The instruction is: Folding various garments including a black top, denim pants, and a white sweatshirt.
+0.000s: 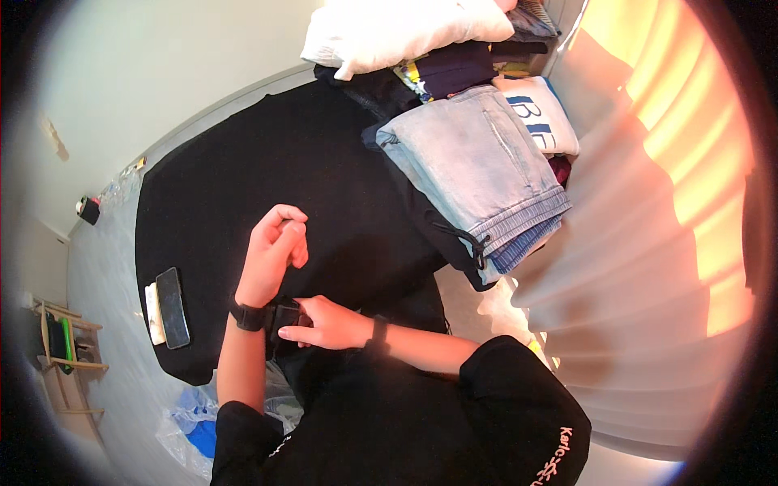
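Over the black cloth-covered surface [243,162], my left hand [277,247] is raised with its fingers curled in loosely, and I see nothing in them. A dark band circles my left wrist, with a black boxy wrist device [284,314] on its inner side. My right hand [328,322] reaches across and grips that device between thumb and fingers; part of it is hidden by the hand. Another dark band [378,334] sits on my right wrist. Beyond my hands, folded light-blue denim pants [478,158] with an elastic waistband lie on dark clothing with a black drawstring.
Folded clothes and a white bundle [405,32] are stacked at the far right. A black phone [173,308] lies beside a white item at the left edge. Clear plastic with something blue [198,425] is on the floor. A wooden rack [69,356] stands left; a curtain [632,243] hangs right.
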`<act>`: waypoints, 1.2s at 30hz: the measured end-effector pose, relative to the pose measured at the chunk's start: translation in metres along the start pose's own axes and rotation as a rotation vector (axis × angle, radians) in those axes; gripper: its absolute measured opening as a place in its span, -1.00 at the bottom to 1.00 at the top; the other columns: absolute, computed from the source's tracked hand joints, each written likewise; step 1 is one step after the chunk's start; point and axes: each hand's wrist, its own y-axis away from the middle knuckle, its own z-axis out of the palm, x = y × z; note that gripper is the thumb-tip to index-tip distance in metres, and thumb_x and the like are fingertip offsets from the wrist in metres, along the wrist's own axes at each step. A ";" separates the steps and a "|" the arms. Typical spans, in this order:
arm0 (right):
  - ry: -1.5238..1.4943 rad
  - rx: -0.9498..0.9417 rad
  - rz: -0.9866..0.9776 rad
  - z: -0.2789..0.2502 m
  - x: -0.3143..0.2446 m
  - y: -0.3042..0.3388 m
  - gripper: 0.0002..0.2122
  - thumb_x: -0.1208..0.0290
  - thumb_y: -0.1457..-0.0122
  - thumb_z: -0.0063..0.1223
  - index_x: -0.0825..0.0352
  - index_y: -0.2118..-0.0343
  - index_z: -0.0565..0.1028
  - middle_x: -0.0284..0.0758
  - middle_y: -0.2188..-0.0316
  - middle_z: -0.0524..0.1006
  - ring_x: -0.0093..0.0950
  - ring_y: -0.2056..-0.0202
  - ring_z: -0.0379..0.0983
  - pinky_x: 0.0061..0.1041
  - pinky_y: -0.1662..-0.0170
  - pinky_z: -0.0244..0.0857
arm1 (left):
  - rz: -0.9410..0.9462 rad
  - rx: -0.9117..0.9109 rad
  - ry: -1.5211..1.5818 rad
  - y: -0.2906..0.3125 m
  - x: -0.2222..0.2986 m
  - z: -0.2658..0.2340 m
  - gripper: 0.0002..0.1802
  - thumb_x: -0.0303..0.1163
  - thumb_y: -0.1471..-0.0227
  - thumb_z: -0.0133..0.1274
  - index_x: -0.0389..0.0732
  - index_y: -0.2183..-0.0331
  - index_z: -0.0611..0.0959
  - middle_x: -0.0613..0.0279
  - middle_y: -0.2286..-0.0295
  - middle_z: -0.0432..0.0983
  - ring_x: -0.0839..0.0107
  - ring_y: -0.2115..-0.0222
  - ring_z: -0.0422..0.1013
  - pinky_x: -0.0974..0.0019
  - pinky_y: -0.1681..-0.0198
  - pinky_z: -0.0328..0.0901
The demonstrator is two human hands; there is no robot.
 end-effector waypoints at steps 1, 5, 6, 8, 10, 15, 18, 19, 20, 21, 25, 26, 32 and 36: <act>0.003 0.006 -0.005 -0.004 0.000 0.002 -0.81 0.35 -0.17 0.02 0.40 0.30 0.38 -0.35 0.49 0.47 -0.59 0.53 0.45 -0.61 0.44 0.35 | 0.057 0.042 -0.209 0.001 -0.003 -0.001 -0.93 -0.50 -0.12 -0.08 -0.21 0.30 0.46 0.44 0.67 0.28 0.68 0.67 0.20 0.53 0.60 0.12; -0.239 0.465 -0.195 -0.041 -0.011 -0.005 -0.88 0.51 -0.15 -0.07 0.30 0.25 0.30 -0.40 0.58 0.38 -0.64 0.64 0.36 -0.62 0.61 0.27 | 0.208 0.207 -0.481 0.019 -0.012 -0.015 -0.91 -0.53 -0.09 -0.04 -0.22 0.29 0.46 0.43 0.57 0.36 0.72 0.60 0.25 0.60 0.55 0.16; -0.278 0.502 -0.263 -0.054 -0.016 -0.012 -0.88 0.53 -0.15 -0.08 0.30 0.26 0.29 -0.41 0.58 0.37 -0.65 0.64 0.35 -0.64 0.64 0.26 | 0.202 0.217 -0.444 0.027 -0.015 -0.014 -0.91 -0.53 -0.09 -0.03 -0.21 0.29 0.46 0.44 0.57 0.37 0.73 0.59 0.25 0.61 0.55 0.14; -0.313 0.555 -0.356 -0.073 -0.024 -0.029 -0.88 0.56 -0.15 -0.10 0.31 0.26 0.27 -0.41 0.57 0.35 -0.65 0.64 0.34 -0.65 0.66 0.24 | 0.204 0.154 -0.498 0.040 -0.018 0.004 -0.88 -0.47 0.01 0.12 -0.23 0.39 0.51 0.42 0.57 0.37 0.70 0.61 0.25 0.57 0.54 0.17; -0.283 0.596 -0.390 -0.087 -0.032 -0.052 -0.87 0.57 -0.14 -0.10 0.32 0.25 0.27 -0.39 0.54 0.35 -0.65 0.64 0.33 -0.65 0.67 0.25 | 0.210 0.033 -0.671 0.042 -0.013 0.026 -0.78 -0.39 0.11 0.23 -0.24 0.43 0.53 0.37 0.57 0.37 0.63 0.63 0.25 0.52 0.53 0.20; -0.146 0.685 -0.349 -0.107 -0.018 -0.093 -0.83 0.53 -0.14 -0.06 0.37 0.21 0.28 -0.34 0.49 0.40 -0.63 0.61 0.37 -0.63 0.67 0.29 | 0.361 0.022 -0.988 0.028 -0.026 0.044 -0.57 -0.22 0.20 0.31 -0.25 0.35 0.49 0.23 0.46 0.37 0.45 0.59 0.27 0.41 0.51 0.24; -0.125 0.697 -0.312 -0.106 -0.008 -0.103 -0.83 0.50 -0.15 -0.04 0.36 0.21 0.31 -0.32 0.46 0.43 -0.62 0.60 0.39 -0.62 0.67 0.29 | 0.340 0.123 -1.042 0.027 -0.031 0.047 -0.52 -0.17 0.21 0.31 -0.24 0.31 0.47 0.21 0.45 0.35 0.41 0.57 0.30 0.37 0.49 0.26; -0.109 0.703 -0.295 -0.104 -0.007 -0.105 -0.83 0.50 -0.15 -0.04 0.36 0.22 0.32 -0.32 0.46 0.44 -0.62 0.59 0.40 -0.61 0.66 0.28 | 0.335 0.130 -1.045 0.028 -0.031 0.046 -0.52 -0.17 0.21 0.31 -0.24 0.31 0.47 0.21 0.45 0.35 0.41 0.57 0.30 0.37 0.49 0.26; -0.113 0.696 -0.292 -0.103 -0.006 -0.108 -0.83 0.50 -0.15 -0.04 0.36 0.22 0.32 -0.32 0.46 0.44 -0.62 0.59 0.40 -0.61 0.66 0.28 | 0.309 0.163 -1.045 0.027 -0.030 0.046 -0.52 -0.18 0.20 0.30 -0.24 0.30 0.47 0.21 0.45 0.36 0.40 0.55 0.31 0.36 0.48 0.27; -0.105 0.701 -0.286 -0.103 -0.006 -0.109 -0.84 0.49 -0.15 -0.03 0.35 0.22 0.33 -0.32 0.46 0.44 -0.61 0.59 0.40 -0.61 0.66 0.28 | 0.283 0.191 -1.041 0.026 -0.030 0.046 -0.52 -0.18 0.19 0.29 -0.24 0.29 0.46 0.20 0.45 0.36 0.40 0.54 0.33 0.36 0.47 0.28; -0.100 0.712 -0.272 -0.107 -0.001 -0.110 -0.84 0.47 -0.15 -0.01 0.35 0.23 0.34 -0.32 0.46 0.45 -0.61 0.59 0.40 -0.61 0.66 0.26 | 0.293 0.198 -1.079 0.020 -0.025 0.046 -0.55 -0.21 0.19 0.28 -0.23 0.30 0.48 0.21 0.45 0.38 0.37 0.51 0.37 0.35 0.45 0.31; -0.102 0.713 -0.267 -0.108 0.000 -0.111 -0.84 0.47 -0.15 -0.01 0.35 0.23 0.34 -0.32 0.46 0.45 -0.61 0.59 0.40 -0.61 0.66 0.26 | 0.329 0.191 -1.106 0.017 -0.026 0.046 -0.58 -0.23 0.19 0.28 -0.23 0.31 0.49 0.22 0.45 0.40 0.36 0.49 0.39 0.34 0.43 0.31; -0.116 0.700 -0.245 -0.112 0.005 -0.114 -0.84 0.47 -0.15 0.01 0.34 0.23 0.35 -0.32 0.44 0.45 -0.61 0.59 0.40 -0.61 0.64 0.26 | 0.321 0.173 -1.169 0.012 -0.023 0.046 -0.62 -0.24 0.18 0.26 -0.21 0.33 0.51 0.23 0.45 0.42 0.35 0.44 0.43 0.34 0.39 0.34; -0.082 0.690 -0.220 -0.111 0.005 -0.111 -0.83 0.49 -0.16 0.01 0.36 0.23 0.33 -0.34 0.45 0.40 -0.66 0.60 0.34 -0.67 0.65 0.21 | 0.283 0.172 -1.171 0.008 -0.027 0.044 -0.63 -0.24 0.19 0.24 -0.20 0.34 0.51 0.23 0.46 0.43 0.34 0.45 0.43 0.33 0.39 0.34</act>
